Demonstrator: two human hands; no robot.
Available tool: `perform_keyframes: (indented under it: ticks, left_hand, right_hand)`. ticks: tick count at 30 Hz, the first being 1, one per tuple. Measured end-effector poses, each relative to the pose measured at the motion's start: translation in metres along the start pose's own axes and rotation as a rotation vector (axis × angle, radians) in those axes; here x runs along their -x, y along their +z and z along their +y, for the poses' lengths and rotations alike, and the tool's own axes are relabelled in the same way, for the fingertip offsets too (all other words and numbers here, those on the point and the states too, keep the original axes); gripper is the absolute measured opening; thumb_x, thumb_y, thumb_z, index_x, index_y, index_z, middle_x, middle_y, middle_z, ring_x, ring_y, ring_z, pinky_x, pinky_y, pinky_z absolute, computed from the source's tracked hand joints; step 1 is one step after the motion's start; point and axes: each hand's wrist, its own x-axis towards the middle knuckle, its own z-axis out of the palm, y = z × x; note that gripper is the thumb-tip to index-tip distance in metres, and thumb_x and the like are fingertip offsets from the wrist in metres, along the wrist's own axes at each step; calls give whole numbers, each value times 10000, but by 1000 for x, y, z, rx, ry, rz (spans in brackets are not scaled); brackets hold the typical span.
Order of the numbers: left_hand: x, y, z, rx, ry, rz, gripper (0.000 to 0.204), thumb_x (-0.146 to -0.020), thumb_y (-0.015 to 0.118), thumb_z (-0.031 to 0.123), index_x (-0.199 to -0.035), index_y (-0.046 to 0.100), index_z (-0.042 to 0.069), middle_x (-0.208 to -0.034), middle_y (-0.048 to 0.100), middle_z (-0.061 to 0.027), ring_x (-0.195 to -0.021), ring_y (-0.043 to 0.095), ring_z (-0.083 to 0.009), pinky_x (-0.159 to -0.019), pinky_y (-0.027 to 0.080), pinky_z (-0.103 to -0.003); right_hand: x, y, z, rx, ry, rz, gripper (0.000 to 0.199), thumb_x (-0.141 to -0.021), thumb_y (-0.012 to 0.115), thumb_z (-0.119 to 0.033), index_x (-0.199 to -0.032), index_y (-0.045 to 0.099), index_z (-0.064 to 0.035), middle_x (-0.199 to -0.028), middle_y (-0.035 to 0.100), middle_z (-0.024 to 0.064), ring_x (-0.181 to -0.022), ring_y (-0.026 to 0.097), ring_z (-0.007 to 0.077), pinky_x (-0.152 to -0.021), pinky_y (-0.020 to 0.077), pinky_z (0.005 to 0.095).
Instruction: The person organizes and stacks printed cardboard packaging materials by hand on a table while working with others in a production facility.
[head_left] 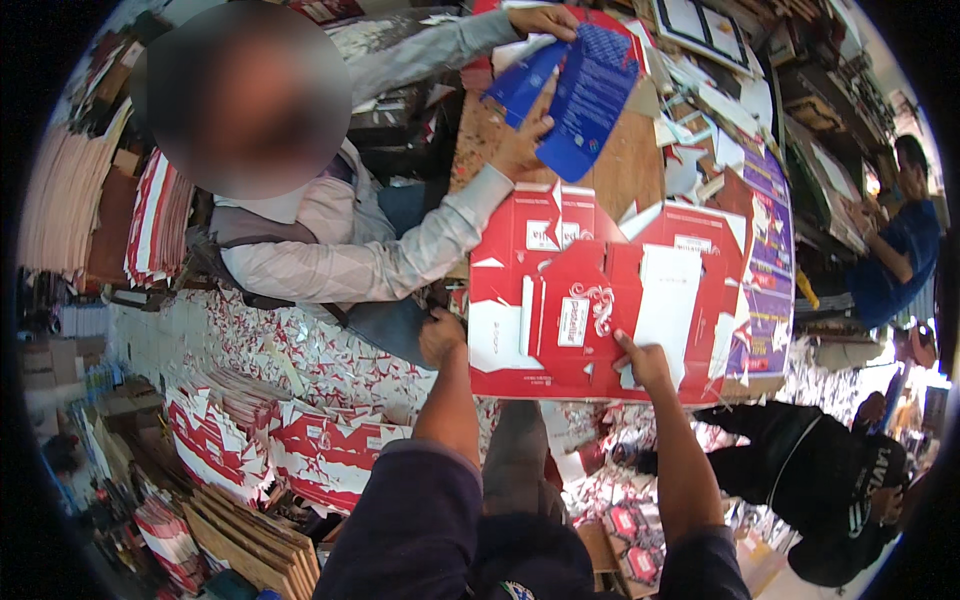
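Red and white printed carton blanks (625,280) lie on the table in front of me, with cut flaps and slots. My right hand (645,362) grips the near edge of the top blank, thumb on its upper face and the other fingers mostly hidden. Just off the left edge of the blanks, my left hand (440,338) is closed in a fist; a small dark shape shows above it, but what it holds is not clear. Across from me, a co-worker's hands (530,125) hold blue printed card pieces (590,100) over the table.
The wooden table (635,165) carries paper offcuts (710,110) and purple printed sheets (768,270) on its right. Red and white scraps (270,335) litter the floor. Stacks of red blanks (320,450) stand at lower left. Another person (840,470) is at right.
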Motion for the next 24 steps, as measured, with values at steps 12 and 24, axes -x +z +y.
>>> perform_keyframes:
  ticks: [12,24]
  left_hand:
    - [2,-4,7,38,-25,-67,526,-943,405,462,-1013,738,61,-1003,721,-230,-934,703,-419,-807,555,-535]
    - [-1,-5,4,34,-25,-74,494,-941,427,440,-1017,735,60,-1007,720,-224,-925,696,-430,-806,547,-539]
  right_hand:
    - [-2,-2,1,28,-2,17,793,-804,645,-737,-655,740,37,-463,558,103,-381,483,180,-411,434,331]
    - [-2,0,-1,32,1,12,772,-828,646,-709,-667,745,40,-493,586,120,-380,460,176,-399,426,330]
